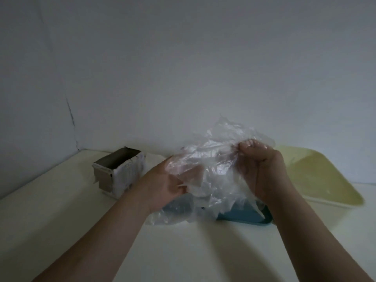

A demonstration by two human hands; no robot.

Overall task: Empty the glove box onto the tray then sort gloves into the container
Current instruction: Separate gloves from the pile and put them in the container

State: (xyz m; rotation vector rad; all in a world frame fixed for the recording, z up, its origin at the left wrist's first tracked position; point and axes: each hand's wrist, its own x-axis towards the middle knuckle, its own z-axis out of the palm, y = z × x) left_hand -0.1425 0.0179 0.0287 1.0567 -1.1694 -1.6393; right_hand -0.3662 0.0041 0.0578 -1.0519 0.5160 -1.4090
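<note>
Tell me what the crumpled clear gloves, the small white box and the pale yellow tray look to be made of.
Crumpled clear gloves: thin plastic film, glossy; see-through, finely creased, catching light.
Small white box: likely cardboard, matt; dull grey-brown inside, bent flaps.
Pale yellow tray: probably moulded plastic, smooth; rounded corners, raised rim, even colour.

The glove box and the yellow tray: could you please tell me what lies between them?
In the head view, the left hand and right hand hold a bundle of clear gloves there, over the teal container.
</note>
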